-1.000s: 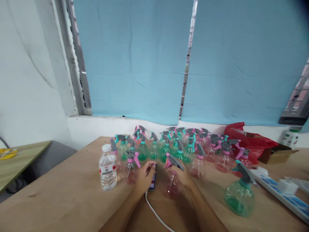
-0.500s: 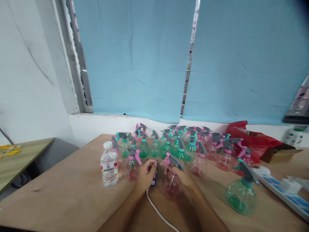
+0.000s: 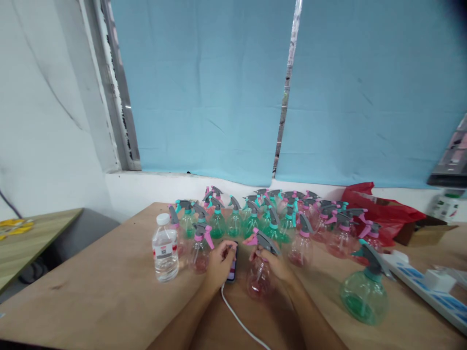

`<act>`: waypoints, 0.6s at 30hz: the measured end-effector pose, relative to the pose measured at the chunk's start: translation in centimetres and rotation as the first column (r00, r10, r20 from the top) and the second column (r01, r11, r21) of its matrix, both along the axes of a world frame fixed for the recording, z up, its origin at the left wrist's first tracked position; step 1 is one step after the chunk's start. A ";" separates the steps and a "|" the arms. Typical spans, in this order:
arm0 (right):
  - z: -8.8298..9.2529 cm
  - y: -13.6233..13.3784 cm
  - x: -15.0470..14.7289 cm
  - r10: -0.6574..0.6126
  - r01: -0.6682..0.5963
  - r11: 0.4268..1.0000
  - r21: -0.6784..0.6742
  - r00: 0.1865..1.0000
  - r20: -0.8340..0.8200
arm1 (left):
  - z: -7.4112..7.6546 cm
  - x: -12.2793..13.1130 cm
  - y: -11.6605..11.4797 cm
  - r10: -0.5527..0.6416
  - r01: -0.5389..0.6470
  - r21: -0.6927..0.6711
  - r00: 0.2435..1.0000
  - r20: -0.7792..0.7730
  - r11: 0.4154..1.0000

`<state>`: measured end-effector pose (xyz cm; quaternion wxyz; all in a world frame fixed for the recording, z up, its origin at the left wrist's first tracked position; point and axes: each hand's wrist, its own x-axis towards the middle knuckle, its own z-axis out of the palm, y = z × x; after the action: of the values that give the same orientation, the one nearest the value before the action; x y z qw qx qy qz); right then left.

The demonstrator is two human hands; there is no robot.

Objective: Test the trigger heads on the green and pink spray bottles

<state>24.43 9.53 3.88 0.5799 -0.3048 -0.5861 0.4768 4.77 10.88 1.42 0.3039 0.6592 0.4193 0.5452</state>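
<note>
Pink bottle (image 3: pixel 260 286): held upright, just right of the phone (image 3: pixel 232 273).
Right hand (image 3: pixel 274 265): fingers wrapped around the bottle below its spray head (image 3: pixel 268 242); if this is squeezed, the phone might be wetted.
Left hand (image 3: pixel 219 263): fingers curled over the phone; any grip cannot be told.
Cable (image 3: pixel 237 319): might be snagged.

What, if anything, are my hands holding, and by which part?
Your right hand holds a round, clear pink plastic spray bottle around its neck. Your left hand is over a dark-edged rectangular phone; whether gripping, unclear.

One head-worn view — forward and down over the table (image 3: pixel 102 287), toward blue curtains (image 3: pixel 209 92)
</note>
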 end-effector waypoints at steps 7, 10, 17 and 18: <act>0.3 -0.4 0.0 0.098 -0.098 0.995 -0.021 0.995 -0.019 | 0.3 0.0 -0.3 -0.006 0.006 -0.002 1.000 -0.024 1.000; 0.3 -0.5 0.0 0.108 -0.108 0.994 -0.034 0.994 -0.021 | 0.3 0.0 -0.3 0.000 0.000 0.004 0.999 -0.037 1.000; 0.1 -0.4 0.0 0.118 -0.118 0.993 -0.003 0.989 0.091 | 0.1 0.0 -0.2 0.009 -0.009 0.007 0.998 -0.055 1.000; 0.2 -0.4 0.0 0.123 -0.124 0.992 0.006 0.987 0.100 | 0.2 0.0 -0.2 0.010 -0.009 0.008 0.998 -0.057 1.000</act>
<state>24.41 9.16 4.05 0.5211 -0.2877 -0.6348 0.4926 4.79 10.68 1.59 0.2866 0.6737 0.4288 0.5293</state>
